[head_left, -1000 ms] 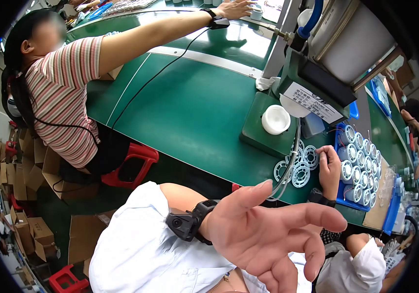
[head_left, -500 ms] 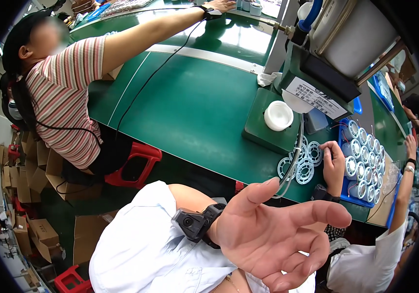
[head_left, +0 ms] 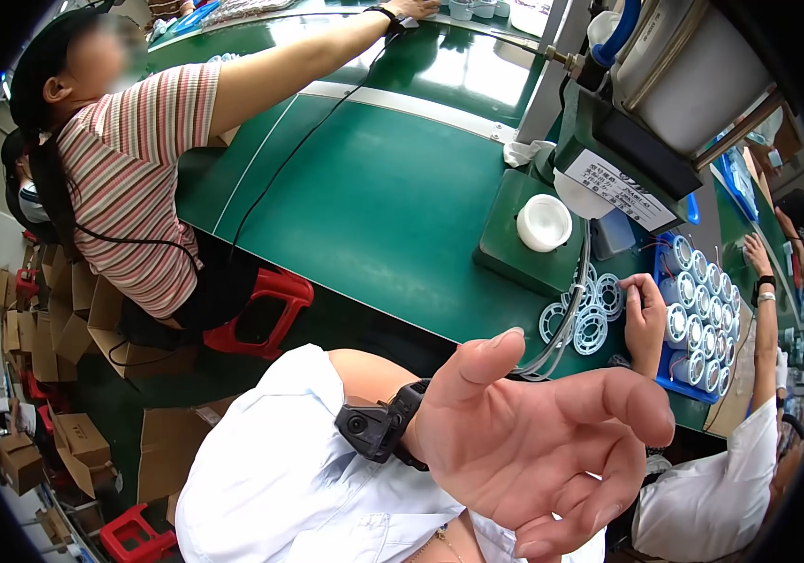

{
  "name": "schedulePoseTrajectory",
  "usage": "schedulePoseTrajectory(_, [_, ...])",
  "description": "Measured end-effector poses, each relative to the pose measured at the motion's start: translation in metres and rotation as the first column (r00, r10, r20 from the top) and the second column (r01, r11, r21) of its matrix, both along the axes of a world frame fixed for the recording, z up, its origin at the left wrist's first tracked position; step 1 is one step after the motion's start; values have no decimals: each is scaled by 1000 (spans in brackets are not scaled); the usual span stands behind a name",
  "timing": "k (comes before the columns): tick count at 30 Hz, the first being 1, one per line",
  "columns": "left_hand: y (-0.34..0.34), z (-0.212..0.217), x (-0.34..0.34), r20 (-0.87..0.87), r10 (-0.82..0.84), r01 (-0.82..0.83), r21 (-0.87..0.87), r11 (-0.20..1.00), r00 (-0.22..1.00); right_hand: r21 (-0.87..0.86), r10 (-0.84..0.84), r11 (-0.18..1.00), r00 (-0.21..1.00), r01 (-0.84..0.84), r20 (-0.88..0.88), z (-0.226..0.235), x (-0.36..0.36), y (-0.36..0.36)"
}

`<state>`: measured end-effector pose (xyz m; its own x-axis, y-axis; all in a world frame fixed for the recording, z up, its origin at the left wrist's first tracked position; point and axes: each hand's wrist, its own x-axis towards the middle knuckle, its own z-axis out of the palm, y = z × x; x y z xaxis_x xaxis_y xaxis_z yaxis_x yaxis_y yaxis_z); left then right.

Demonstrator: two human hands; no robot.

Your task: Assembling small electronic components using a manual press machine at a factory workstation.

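My left hand [head_left: 533, 441] is raised close to the view, palm up, with its fingers loosely bent and apart and nothing in it. Farther right, my right hand [head_left: 644, 324] rests at the table edge with its fingers curled. Its fingertips are at the rim of a light-blue slotted ring [head_left: 611, 296], one of several lying together on the green table. Whether they pinch anything is hidden. Just beyond the rings stands a green press [head_left: 524, 249] with a round white cup-shaped fixture [head_left: 545, 223] on its base.
A blue tray [head_left: 688, 387] of white cylindrical parts with wires stands to the right. Grey cables [head_left: 566, 328] hang before the rings. A person in a striped shirt [head_left: 144, 141] reaches across the far left, near a red stool [head_left: 261, 314]. Another person's arm [head_left: 764, 347] extends at right.
The view has shifted slightly, so the table and press appear a little farther right. My left hand's fingers have bent slightly; my right hand stays by the rings.
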<state>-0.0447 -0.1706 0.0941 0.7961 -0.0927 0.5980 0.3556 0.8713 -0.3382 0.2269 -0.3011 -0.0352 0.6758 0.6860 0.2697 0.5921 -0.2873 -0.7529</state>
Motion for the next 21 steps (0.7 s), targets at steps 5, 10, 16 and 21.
schedulePoseTrajectory(5, [-16, 7, 18, 120, 130, -139, 67, 988, 984, 3, 9, 1000, 1000, -9, 9, -2, 2, 0])
schedulePoseTrajectory(10, [-22, 4, 29, 459, 279, -285, -59, 957, 843, 15, 25, 1000, 1000, -25, 6, -3, 0, -1])
schedulePoseTrajectory(16, [-9, -13, 26, 519, 259, -315, 21, 949, 815, -4, 46, 999, 999, -46, -5, 6, -9, 9])
schedulePoseTrajectory(21, [6, -29, 28, 578, 189, -279, 70, 958, 794, -32, -4, 999, 1000, 4, 9, -1, 0, -2])
